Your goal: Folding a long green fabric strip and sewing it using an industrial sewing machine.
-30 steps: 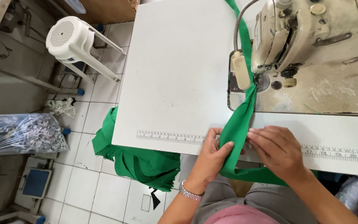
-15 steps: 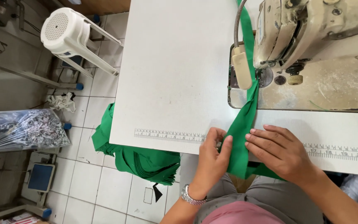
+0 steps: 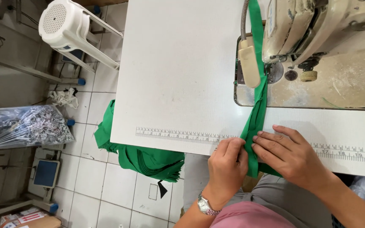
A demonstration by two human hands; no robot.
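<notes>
Both hands have slid a little up the green fabric strip (image 3: 256, 120) since the earlier frames, closing on each other at the near edge of the white surface (image 3: 178, 76). Seen from the head camera, the left hand (image 3: 229, 166) pinches the strip's left edge, fingers curled closed on the cloth, a metal wristwatch (image 3: 205, 207) on its wrist. The right hand (image 3: 290, 156) lies flat beside it, fingers stretched out and pressing the strip down, its fingertips just touching the left hand's. From the hands the strip runs away across the printed ruler (image 3: 174, 135) and under the head of the worn cream sewing machine (image 3: 317, 29), then on past it. More green fabric (image 3: 148, 158) hangs in folds off the surface's near left edge toward the tiled floor (image 3: 89, 177). On that floor stand a white plastic stool (image 3: 70, 25), a clear bag of scraps (image 3: 20, 126) and a small platform scale (image 3: 45, 173).
</notes>
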